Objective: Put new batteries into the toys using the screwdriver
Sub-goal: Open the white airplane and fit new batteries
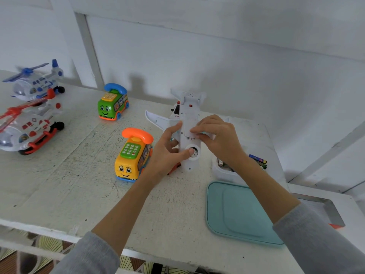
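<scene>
A white toy plane (189, 107) is held belly-up above the white table (79, 175), tail away from me. My left hand (167, 149) grips its left side, thumb lying across the round wheel opening near the nose. My right hand (217, 139) curls over the right side, its fingertips pressing on the rectangular battery cover. An orange tool handle (173, 168) peeks out below the plane; I cannot tell whether it is the screwdriver. Loose batteries (258, 160) lie in a white box (225, 173) behind my right wrist.
A teal lid (237, 212) lies at the front right. A yellow phone bus (134, 155) and a green phone bus (112, 102) stand left of the plane. Two toy helicopters, blue (37, 82) and red (29, 127), sit at the far left.
</scene>
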The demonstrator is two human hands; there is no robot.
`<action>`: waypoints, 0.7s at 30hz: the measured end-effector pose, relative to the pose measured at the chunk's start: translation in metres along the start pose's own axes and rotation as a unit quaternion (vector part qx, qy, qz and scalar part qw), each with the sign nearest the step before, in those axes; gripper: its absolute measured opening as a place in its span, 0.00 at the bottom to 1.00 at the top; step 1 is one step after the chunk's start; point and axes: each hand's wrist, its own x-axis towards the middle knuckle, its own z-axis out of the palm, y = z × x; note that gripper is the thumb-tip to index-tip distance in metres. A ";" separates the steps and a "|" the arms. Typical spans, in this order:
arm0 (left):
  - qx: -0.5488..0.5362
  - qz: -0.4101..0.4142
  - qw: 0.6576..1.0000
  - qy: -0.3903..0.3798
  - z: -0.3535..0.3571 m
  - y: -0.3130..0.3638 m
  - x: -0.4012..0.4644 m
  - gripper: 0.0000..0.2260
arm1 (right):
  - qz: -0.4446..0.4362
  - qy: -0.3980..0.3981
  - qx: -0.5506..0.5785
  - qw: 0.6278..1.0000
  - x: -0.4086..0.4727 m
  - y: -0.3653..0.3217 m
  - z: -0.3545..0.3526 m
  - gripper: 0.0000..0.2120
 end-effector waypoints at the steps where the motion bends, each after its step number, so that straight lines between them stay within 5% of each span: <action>1: -0.004 0.005 1.000 0.005 -0.001 0.004 0.002 0.32 | 0.011 0.002 0.015 1.000 0.003 -0.001 -0.004 0.10; 9: 0.023 0.094 0.993 0.061 -0.034 0.052 0.019 0.32 | 0.021 0.070 0.082 0.994 0.002 -0.016 -0.008 0.06; 16: 0.039 0.131 0.983 0.126 -0.069 0.066 0.002 0.31 | 0.033 -0.277 0.025 0.960 -0.016 -0.009 0.038 0.13; 21: 0.041 0.125 0.981 0.140 -0.080 0.064 -0.008 0.31 | 0.016 -0.347 -0.040 0.937 -0.017 -0.009 0.063 0.16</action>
